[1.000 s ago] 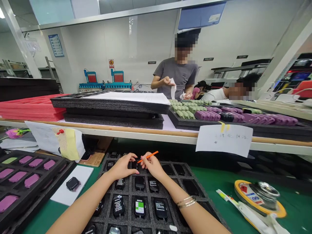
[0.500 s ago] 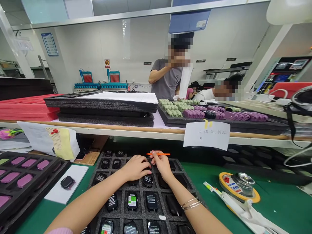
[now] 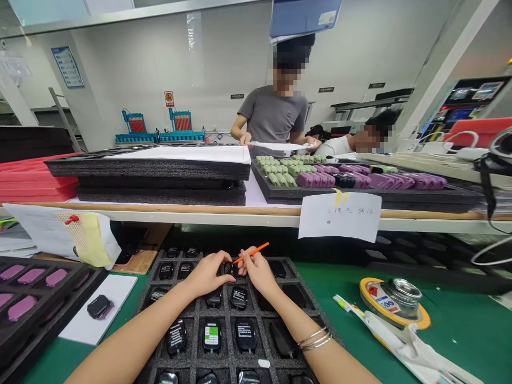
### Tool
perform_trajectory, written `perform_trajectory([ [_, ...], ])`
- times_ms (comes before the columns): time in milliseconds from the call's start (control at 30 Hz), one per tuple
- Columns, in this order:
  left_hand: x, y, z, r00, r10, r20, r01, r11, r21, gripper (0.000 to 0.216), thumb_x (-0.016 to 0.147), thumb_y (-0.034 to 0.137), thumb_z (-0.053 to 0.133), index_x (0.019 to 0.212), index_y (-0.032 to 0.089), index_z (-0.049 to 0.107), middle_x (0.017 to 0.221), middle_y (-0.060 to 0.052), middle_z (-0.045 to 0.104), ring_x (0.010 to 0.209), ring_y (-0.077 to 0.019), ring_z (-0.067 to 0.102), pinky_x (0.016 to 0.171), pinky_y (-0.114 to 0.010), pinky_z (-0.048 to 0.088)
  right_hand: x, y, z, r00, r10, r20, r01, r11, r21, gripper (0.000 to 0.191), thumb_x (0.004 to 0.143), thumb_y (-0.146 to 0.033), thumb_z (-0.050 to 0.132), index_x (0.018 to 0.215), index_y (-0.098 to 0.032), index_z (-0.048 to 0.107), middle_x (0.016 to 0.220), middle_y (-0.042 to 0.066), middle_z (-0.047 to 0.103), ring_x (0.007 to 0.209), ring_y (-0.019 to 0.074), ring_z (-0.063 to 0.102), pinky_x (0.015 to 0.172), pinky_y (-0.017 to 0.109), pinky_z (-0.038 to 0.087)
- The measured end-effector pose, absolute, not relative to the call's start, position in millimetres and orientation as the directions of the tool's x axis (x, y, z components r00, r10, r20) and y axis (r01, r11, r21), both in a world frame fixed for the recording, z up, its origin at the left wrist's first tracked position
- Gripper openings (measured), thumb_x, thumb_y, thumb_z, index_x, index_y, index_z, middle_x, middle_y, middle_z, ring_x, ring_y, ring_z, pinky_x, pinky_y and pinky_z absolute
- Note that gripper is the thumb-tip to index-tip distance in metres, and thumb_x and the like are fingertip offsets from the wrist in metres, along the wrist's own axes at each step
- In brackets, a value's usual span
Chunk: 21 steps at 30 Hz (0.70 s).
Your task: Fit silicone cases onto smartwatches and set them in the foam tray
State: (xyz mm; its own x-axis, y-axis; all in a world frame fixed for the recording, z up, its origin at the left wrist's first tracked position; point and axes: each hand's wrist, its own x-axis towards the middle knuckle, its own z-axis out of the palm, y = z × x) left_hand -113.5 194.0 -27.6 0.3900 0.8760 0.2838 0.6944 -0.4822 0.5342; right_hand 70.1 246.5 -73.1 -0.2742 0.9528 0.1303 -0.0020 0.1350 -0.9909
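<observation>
A black foam tray (image 3: 192, 298) with several small black watch-like devices (image 3: 245, 334) in its pockets lies on the green mat in front of me. My left hand (image 3: 208, 273) rests curled over a device in a far pocket and pinches it. My right hand (image 3: 258, 269) is closed round a thin orange stick (image 3: 251, 252), whose lower tip points down at the device (image 3: 229, 268) between the two hands. Thin bracelets (image 3: 316, 339) circle my right wrist.
A black tray with purple cases (image 3: 24, 298) sits at left, beside a loose device (image 3: 99, 307) on white paper. A yellow-rimmed tin (image 3: 394, 301) and white cloth lie at right. A shelf (image 3: 256, 216) above carries stacked foam trays. Two other people are behind it.
The orange stick went from tilted to level and back to tilted, tip down between the hands. My view shifted slightly; the standing person lowered a white sheet from the face.
</observation>
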Motion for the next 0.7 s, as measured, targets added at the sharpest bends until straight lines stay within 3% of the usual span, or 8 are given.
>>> perform_trajectory([
  [167, -113.5, 195.3, -32.5, 0.341, 0.901, 0.268, 0.681, -0.433, 0.591, 0.051, 0.078, 0.033, 0.08, 0.119, 0.021, 0.051, 0.113, -0.008, 0.069, 0.108, -0.0255, 0.067, 0.097, -0.039, 0.052, 70.8, 245.3, -72.7, -0.289, 0.947, 0.136, 0.034, 0.152, -0.988, 0.026, 0.099, -0.037, 0.059, 0.111, -0.015, 0.063, 0.095, 0.003, 0.068, 0.072, 0.0128, 0.066, 0.064, 0.029, 0.057],
  [433, -112.4, 195.6, -31.4, 0.366, 0.89, 0.273, 0.684, -0.456, 0.569, 0.041, 0.087, 0.042, 0.07, 0.118, 0.016, 0.059, 0.113, -0.009, 0.068, 0.105, -0.0248, 0.065, 0.094, -0.046, 0.052, 69.4, 243.8, -71.6, -0.29, 0.944, 0.157, 0.068, 0.184, -0.981, 0.026, 0.098, -0.036, 0.06, 0.112, -0.015, 0.063, 0.098, 0.004, 0.068, 0.075, 0.0137, 0.066, 0.065, 0.03, 0.058],
  [567, -108.7, 185.1, -19.9, 0.382, 0.879, 0.285, 0.713, -0.477, 0.513, 0.035, 0.092, 0.041, 0.065, 0.119, 0.019, 0.061, 0.115, -0.008, 0.068, 0.104, -0.0232, 0.064, 0.093, -0.042, 0.051, 72.2, 239.1, -63.4, -0.249, 0.951, 0.184, 0.06, 0.205, -0.977, 0.025, 0.098, -0.036, 0.06, 0.112, -0.015, 0.063, 0.099, 0.004, 0.068, 0.077, 0.0142, 0.067, 0.067, 0.031, 0.058],
  [700, -111.4, 155.4, -9.6, 0.38, 0.877, 0.295, 0.78, -0.475, 0.408, 0.024, 0.097, 0.04, 0.054, 0.094, 0.021, 0.068, 0.1, -0.007, 0.067, 0.1, -0.025, 0.059, 0.095, -0.043, 0.045, 72.9, 230.2, -52.5, -0.209, 0.954, 0.214, 0.021, 0.223, -0.975, 0.025, 0.099, -0.037, 0.059, 0.111, -0.015, 0.063, 0.097, 0.003, 0.068, 0.075, 0.0136, 0.066, 0.067, 0.03, 0.058],
])
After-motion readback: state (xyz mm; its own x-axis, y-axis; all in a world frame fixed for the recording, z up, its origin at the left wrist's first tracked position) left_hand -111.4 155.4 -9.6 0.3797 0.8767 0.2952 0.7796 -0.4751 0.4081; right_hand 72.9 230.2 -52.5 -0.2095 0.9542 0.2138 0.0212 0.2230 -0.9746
